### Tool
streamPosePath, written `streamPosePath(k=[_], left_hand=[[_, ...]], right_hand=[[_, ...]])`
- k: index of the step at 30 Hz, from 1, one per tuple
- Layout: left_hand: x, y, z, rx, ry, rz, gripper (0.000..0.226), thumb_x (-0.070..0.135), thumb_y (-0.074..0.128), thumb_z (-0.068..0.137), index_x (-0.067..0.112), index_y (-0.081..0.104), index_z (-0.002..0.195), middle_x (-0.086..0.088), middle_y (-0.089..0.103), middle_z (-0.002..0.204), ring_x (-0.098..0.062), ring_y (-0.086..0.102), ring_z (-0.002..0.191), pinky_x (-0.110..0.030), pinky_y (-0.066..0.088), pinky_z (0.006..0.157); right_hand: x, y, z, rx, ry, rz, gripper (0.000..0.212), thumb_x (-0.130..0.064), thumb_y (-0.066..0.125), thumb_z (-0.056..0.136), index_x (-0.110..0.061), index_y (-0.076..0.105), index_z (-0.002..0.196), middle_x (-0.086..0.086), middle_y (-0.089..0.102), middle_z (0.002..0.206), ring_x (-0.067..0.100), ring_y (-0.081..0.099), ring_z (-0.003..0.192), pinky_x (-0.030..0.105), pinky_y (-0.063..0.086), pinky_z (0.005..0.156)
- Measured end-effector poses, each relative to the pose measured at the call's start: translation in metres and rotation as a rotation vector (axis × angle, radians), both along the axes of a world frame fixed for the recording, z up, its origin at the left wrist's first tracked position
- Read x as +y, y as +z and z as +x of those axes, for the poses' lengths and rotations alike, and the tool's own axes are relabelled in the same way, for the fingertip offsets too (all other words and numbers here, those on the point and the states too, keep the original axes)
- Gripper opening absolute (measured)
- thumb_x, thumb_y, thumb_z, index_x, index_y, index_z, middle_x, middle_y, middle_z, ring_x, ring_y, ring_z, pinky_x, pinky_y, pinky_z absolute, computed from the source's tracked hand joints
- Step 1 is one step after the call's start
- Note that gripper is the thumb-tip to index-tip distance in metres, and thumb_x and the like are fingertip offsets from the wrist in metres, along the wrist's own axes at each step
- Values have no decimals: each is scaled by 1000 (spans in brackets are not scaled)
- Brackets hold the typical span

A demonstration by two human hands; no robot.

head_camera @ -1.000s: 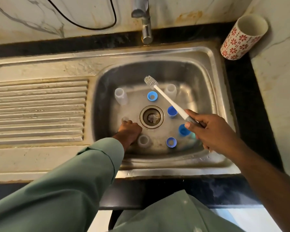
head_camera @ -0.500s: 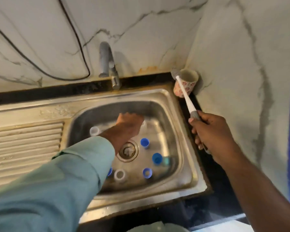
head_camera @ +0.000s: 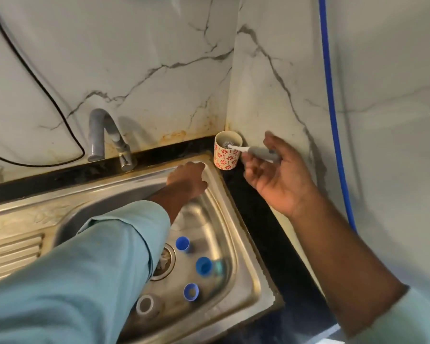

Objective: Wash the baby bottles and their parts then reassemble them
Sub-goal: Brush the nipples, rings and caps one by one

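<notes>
My right hand point(head_camera: 273, 180) holds the grey handle of the bottle brush point(head_camera: 257, 152) lightly between thumb and fingers. The brush's bristle head sits inside the red-flowered cup point(head_camera: 224, 158) in the counter's corner. My left hand point(head_camera: 188, 180) reaches over the back right corner of the steel sink point(head_camera: 236, 214), fingers curled round a pale clear bottle piece point(head_camera: 196, 163) that is mostly hidden. In the basin lie three blue rings and caps point(head_camera: 182, 244) point(head_camera: 203, 266) point(head_camera: 191, 292) and a clear part point(head_camera: 145, 305). My left sleeve covers the rest of the basin.
A grey faucet point(head_camera: 102, 135) stands behind the basin, with the drain point(head_camera: 164, 265) in the middle. The ribbed drainboard point(head_camera: 10, 252) lies at left. A black cable point(head_camera: 47, 95) and a blue hose point(head_camera: 333, 120) run down the marble walls. A black counter strip point(head_camera: 261, 219) borders the sink.
My right hand swung the brush from over the basin to the cup and set its head inside. My left hand rose from the basin floor to the back right corner.
</notes>
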State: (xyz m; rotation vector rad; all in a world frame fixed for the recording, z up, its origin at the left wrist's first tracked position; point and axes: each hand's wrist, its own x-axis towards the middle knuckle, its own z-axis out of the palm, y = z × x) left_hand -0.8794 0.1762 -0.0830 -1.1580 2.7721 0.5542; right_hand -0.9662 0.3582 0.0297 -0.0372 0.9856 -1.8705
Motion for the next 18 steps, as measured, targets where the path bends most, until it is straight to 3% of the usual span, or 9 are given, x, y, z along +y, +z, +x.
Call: streamPosePath(k=[1,3,6,9,11,15,18], left_hand=[[-1,-3,-2,135,96,133,60,31,69,90,24,46,145,-5,52,144,-28,50,129,-41,46,104],[0,-4,-9,448,285,417,65,20,80,81,20,52,140,-7,59,133,-26,57,121,-38,50,99],[3,0,-22,666,399,589,73,11,85,74,18,53,138,-4,61,118,-25,61,111,-42,54,93],[5,1,-30,664,324,540,69,10,86,71,18,57,134,-2,62,115,-21,61,108,-39,53,90],[5,-3,-24,628,276,478,65,11,87,71,19,60,130,1,61,114,-17,58,109,-33,51,89],[3,-13,17,473,222,391,63,12,85,74,21,61,131,-1,60,122,-15,57,108,-30,50,94],[1,-30,73,330,191,351,56,9,79,80,16,61,132,-4,60,131,-22,58,120,-29,46,101]], right_hand=[[-5,-3,0,-29,-51,-111,17,-29,72,79,-13,70,84,13,63,96,18,59,75,28,52,66],[-16,-13,-3,-14,-144,-209,41,-24,73,79,-15,59,116,13,63,111,20,61,83,32,54,71],[-29,-31,-3,64,-259,-109,74,-5,69,85,-26,34,147,10,66,107,17,62,81,31,55,71],[-33,-46,-1,61,-296,-42,84,-1,66,87,-28,21,153,15,62,119,17,62,85,30,56,72],[-32,-55,3,50,-303,-37,81,-2,65,88,-25,21,152,16,61,120,16,63,84,29,56,70],[-35,-80,20,157,-151,40,50,-1,63,88,-17,51,135,11,65,105,10,60,72,26,54,69],[-44,-105,42,241,-2,193,36,5,62,88,-6,60,123,7,65,85,10,59,66,25,51,64]])
